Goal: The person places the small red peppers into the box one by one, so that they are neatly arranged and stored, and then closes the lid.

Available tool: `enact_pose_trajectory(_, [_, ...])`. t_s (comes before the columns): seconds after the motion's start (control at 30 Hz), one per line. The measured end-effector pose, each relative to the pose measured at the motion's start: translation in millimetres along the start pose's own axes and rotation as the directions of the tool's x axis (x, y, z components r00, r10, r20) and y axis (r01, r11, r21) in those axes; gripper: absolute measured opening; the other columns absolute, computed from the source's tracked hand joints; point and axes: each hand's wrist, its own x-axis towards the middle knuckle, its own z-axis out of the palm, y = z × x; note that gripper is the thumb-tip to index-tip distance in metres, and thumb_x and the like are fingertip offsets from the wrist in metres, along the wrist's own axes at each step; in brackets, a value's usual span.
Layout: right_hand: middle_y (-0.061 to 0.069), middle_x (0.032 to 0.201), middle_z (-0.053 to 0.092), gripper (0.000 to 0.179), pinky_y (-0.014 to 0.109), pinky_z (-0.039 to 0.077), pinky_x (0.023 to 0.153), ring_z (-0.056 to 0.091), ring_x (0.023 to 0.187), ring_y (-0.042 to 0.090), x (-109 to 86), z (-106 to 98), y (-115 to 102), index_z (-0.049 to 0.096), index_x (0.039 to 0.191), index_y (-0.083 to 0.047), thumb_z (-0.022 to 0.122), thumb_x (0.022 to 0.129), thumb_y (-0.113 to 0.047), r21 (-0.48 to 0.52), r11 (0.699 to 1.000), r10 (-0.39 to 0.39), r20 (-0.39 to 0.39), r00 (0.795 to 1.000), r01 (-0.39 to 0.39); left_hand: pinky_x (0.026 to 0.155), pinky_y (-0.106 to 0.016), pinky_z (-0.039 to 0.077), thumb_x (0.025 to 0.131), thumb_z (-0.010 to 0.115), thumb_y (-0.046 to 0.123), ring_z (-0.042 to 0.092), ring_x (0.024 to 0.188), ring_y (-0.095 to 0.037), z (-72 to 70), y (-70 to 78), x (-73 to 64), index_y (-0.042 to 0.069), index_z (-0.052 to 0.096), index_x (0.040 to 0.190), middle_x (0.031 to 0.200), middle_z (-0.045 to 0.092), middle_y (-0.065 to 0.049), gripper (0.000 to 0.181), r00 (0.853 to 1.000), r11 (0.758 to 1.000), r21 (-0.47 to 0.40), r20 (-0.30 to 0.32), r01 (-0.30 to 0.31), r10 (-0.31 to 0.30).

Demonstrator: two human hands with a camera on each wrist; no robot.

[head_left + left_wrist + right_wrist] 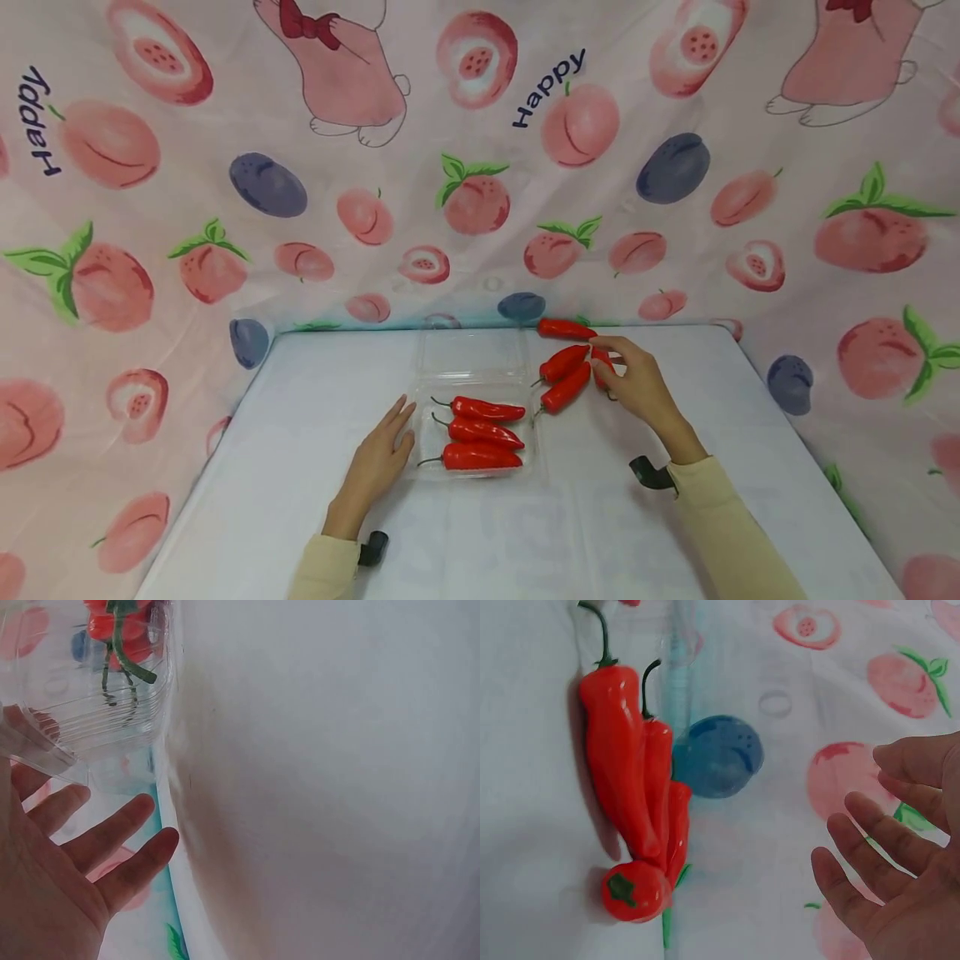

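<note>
A clear plastic clamshell box (536, 467) stands with its lid (472, 357) folded back. Three red chili peppers lie side by side inside it, the nearest one (480, 457) with its green stem to the left. My left hand (378, 458) is at the box's left side, fingers extended; in the left wrist view the fingers (127, 862) are spread and hold nothing. My right hand (633, 383) hovers by the loose peppers right of the box, partly covering one pepper (602, 367). In the right wrist view its fingers (877, 851) are loosely spread, apart from the peppers (615, 750).
Further loose red peppers lie right of the lid, one at the table's back edge (566, 330) and two (562, 364) in front of it. A white cloth covers the table (600, 533). A fruit-print curtain (420, 183) hangs behind and at both sides.
</note>
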Motion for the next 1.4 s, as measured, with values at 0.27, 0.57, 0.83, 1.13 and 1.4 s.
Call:
enact_pose_trajectory(0.27, [0.021,0.129,0.061,0.037,0.059,0.050,0.096,0.058,0.117,0.041,4.7,-1,29,0.058,0.131,-0.002,0.062,0.095,-0.008,-0.017,0.999,0.027,0.014,1.000,-0.027,0.108,-0.055,0.043,0.099,0.054,0.022,0.048,0.137,-0.033,1.1,-2.3,1.7,0.018,0.047,0.147,0.160,0.035,0.002,0.048,1.000,1.000,0.012,0.002,0.005,-0.005])
enact_pose_trajectory(0.57, [0.021,0.132,0.059,0.042,0.057,0.051,0.095,0.056,0.119,0.039,10.3,-2,57,0.054,0.135,-0.003,0.063,0.096,-0.014,-0.040,0.998,0.061,0.086,0.994,-0.057,0.107,-0.054,0.044,0.099,0.055,0.021,0.049,0.136,-0.033,2.9,-3.0,-0.6,0.017,0.048,0.146,0.159,0.037,0.001,0.048,1.000,1.000,0.024,-0.012,-0.002,0.002])
enact_pose_trajectory(0.83, [0.023,0.137,0.055,0.047,0.055,0.051,0.097,0.054,0.123,0.040,15.1,-2,76,0.050,0.140,-0.003,0.063,0.095,-0.010,-0.064,0.993,0.108,0.156,0.982,-0.100,0.106,-0.053,0.045,0.099,0.056,0.020,0.050,0.135,-0.032,3.9,-4.3,-0.8,0.017,0.050,0.145,0.158,0.038,0.000,0.047,1.000,1.000,0.021,-0.028,-0.008,0.009])
enact_pose_trajectory(1.13, [0.023,0.139,0.053,0.047,0.056,0.049,0.099,0.054,0.123,0.041,16.0,4,95,0.049,0.141,-0.005,0.061,0.095,-0.005,-0.063,0.988,0.153,0.194,0.969,-0.144,0.106,-0.054,0.045,0.099,0.055,0.021,0.051,0.134,-0.033,3.5,-3.4,-2.2,0.017,0.050,0.146,0.159,0.037,0.001,0.047,1.000,1.000,0.009,-0.023,0.014,-0.013])
enact_pose_trajectory(1.4, [0.024,0.138,0.053,0.049,0.058,0.050,0.097,0.054,0.121,0.043,14.8,6,109,0.049,0.140,-0.003,0.059,0.092,0.002,-0.054,0.992,0.122,0.229,0.966,-0.112,0.105,-0.055,0.045,0.099,0.056,0.020,0.051,0.134,-0.033,4.5,-3.1,-2.4,0.017,0.050,0.146,0.159,0.037,0.001,0.048,0.999,1.000,0.016,-0.033,0.003,-0.002])
